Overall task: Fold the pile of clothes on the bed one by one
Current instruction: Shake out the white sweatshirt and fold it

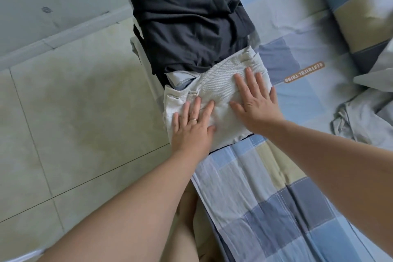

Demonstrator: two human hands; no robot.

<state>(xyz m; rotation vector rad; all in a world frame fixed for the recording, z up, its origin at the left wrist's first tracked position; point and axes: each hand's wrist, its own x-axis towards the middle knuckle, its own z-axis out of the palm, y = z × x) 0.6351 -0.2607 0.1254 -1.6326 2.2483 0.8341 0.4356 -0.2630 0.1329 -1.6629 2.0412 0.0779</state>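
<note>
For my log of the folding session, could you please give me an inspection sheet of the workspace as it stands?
Surface: bed with a checked blue, beige and grey sheet.
Job's things: white ribbed garment, folded, at the bed's edge; black garments heaped just beyond it; pale grey garment crumpled at the right.
Clutter: pillow at the top right.
Grippers: left hand and right hand both press flat on the white ribbed garment, fingers straight.
Cables: nothing seen.
Surroundings: tiled floor left of the bed.
</note>
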